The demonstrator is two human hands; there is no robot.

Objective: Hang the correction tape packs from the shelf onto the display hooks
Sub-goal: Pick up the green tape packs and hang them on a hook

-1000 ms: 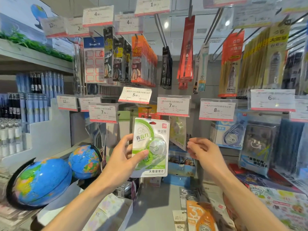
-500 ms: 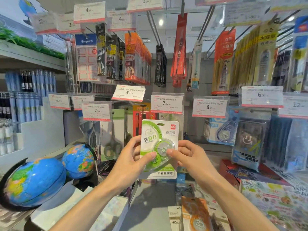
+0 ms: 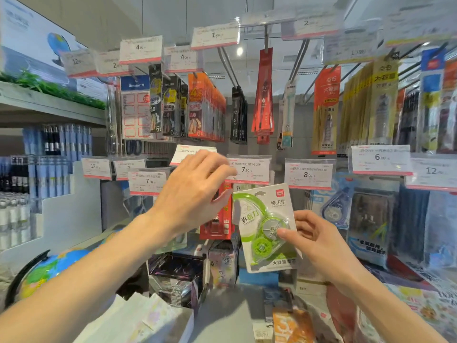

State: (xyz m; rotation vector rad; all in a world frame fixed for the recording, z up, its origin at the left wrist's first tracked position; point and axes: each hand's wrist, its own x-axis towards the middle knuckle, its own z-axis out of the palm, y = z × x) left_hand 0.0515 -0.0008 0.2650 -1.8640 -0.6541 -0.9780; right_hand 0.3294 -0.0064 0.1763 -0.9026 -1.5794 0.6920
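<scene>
A green and white correction tape pack is tilted in front of the display, just under the 7.90 price tag. My right hand pinches it at its right edge, thumb on the clear blister. My left hand is raised to the left of the pack, fingers relaxed and reaching toward that price tag, holding nothing. Another pack of the same kind hangs behind the tag, mostly hidden. The hook itself is hidden by the tag.
Blue correction tape packs hang to the right under the 8.00 tag. A red pack hangs behind my left hand. Globes sit at lower left. Boxes and packs cover the shelf below. Rows of hanging goods fill the upper hooks.
My left hand has let go of the pack and risen toward the 7.90 price tag. My right hand now holds the pack alone and has shifted it right and tilted it.
</scene>
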